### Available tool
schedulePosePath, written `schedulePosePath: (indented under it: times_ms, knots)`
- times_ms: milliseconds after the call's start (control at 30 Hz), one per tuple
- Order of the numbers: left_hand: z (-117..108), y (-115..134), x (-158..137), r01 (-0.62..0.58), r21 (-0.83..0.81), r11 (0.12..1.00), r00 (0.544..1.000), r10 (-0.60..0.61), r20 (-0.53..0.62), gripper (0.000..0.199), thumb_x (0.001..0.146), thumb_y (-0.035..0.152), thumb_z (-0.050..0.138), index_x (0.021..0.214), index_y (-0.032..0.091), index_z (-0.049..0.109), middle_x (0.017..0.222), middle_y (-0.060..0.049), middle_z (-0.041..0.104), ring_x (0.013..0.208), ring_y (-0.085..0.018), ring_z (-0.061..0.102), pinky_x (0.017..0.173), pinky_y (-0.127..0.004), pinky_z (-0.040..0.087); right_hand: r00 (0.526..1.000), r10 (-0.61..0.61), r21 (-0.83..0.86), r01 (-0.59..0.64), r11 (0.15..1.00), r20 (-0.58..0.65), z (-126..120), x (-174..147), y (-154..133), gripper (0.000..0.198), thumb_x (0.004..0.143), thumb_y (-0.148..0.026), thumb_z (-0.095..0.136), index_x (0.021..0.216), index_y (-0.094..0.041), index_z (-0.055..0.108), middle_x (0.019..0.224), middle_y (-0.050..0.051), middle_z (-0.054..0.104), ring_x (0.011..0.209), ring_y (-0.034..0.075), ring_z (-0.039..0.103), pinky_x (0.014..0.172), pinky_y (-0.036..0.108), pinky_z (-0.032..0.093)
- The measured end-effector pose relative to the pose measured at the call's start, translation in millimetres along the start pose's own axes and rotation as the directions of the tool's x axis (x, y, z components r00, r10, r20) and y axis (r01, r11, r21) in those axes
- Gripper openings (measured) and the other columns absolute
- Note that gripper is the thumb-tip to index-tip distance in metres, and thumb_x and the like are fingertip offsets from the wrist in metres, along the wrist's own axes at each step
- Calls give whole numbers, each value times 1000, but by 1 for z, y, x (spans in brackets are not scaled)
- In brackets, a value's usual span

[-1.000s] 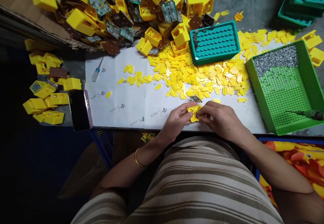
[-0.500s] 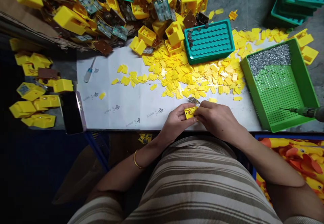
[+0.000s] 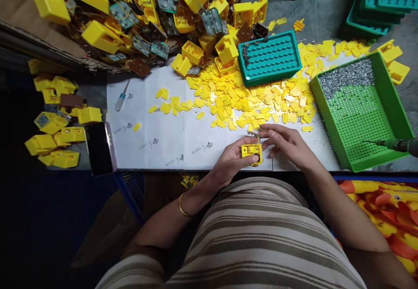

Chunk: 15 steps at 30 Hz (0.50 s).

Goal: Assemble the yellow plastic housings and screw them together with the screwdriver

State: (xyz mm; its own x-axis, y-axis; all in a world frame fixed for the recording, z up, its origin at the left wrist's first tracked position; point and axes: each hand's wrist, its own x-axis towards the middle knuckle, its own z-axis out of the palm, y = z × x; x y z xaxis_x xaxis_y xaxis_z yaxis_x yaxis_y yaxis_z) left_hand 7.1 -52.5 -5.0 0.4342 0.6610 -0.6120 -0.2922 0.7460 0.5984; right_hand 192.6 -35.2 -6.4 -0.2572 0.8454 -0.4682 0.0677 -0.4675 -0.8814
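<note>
My left hand (image 3: 232,158) grips a small yellow plastic housing (image 3: 248,149) above the table's front edge. Its thumb lies over a dark round part inside, and thin wires show in the open face. Just beyond the housing, a small flat circuit board (image 3: 251,133) sticks out, seen nearly edge-on. My right hand (image 3: 289,143) is close on the right side, fingers stretched and apart. Its fingertips are near the board; whether they touch it I cannot tell. Many small flat yellow covers (image 3: 228,102) lie in a heap in front of both hands.
A teal ribbed tray (image 3: 271,58) rests on the heap, some small round parts at its left. To the right, a green basket (image 3: 355,165) contains screws (image 3: 346,75), and an electric screwdriver (image 3: 400,145) reaches over it. Leftward are a phone (image 3: 99,147), a screwdriver (image 3: 121,99) and yellow housings (image 3: 192,52).
My right hand has drawn back from the housing and its fingers have spread. The housing in my left hand now shows more of its inside. The view has shifted slightly.
</note>
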Motion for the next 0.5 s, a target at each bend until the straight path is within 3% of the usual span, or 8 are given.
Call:
schedulePosePath:
  times_ms: [67, 167, 300, 400, 500]
  knots:
    - [1, 4, -2, 74, 59, 996, 995, -77, 57, 42, 66, 18, 77, 104, 16, 59, 82, 1, 64, 70, -9, 60, 68, -23, 49, 998, 32, -33, -30, 999, 55, 1, 4, -3, 50, 84, -52, 59, 115, -14, 62, 104, 11, 69, 72, 15, 65, 49, 23, 50]
    - [-1, 10, -5, 164, 147, 976, 977, -181, 113, 40, 64, 20, 77, 100, 15, 60, 78, 1, 62, 69, -10, 59, 62, -23, 50, 984, 31, -37, -25, 999, 173, -2, 6, -6, 42, 80, -45, 67, 108, -14, 66, 102, 9, 70, 80, 15, 65, 66, 26, 53]
    - [-4, 14, -6, 233, 259, 937, 941, -285, 182, 35, 70, 33, 73, 99, 16, 60, 79, -1, 61, 68, -13, 59, 54, -24, 49, 962, -13, -50, 27, 998, 274, -8, 8, -4, 47, 75, -39, 72, 115, -15, 63, 96, 5, 68, 79, 14, 63, 75, 30, 53]
    - [-3, 14, -6, 219, 352, 910, 942, -291, 165, 31, 78, 44, 64, 93, 16, 61, 75, 0, 59, 62, -11, 55, 49, -23, 46, 950, -100, -153, 151, 977, 295, -10, 6, -6, 43, 78, -34, 68, 117, -18, 61, 108, 7, 64, 91, 17, 62, 84, 33, 51]
    - [1, 14, -7, 110, 512, 852, 972, -199, 123, 25, 82, 41, 59, 85, 16, 60, 69, 2, 55, 58, -9, 50, 50, -22, 43, 943, -149, -406, 266, 875, 298, -8, 3, -14, 34, 82, -29, 61, 114, -18, 63, 108, 9, 61, 95, 20, 59, 85, 36, 48]
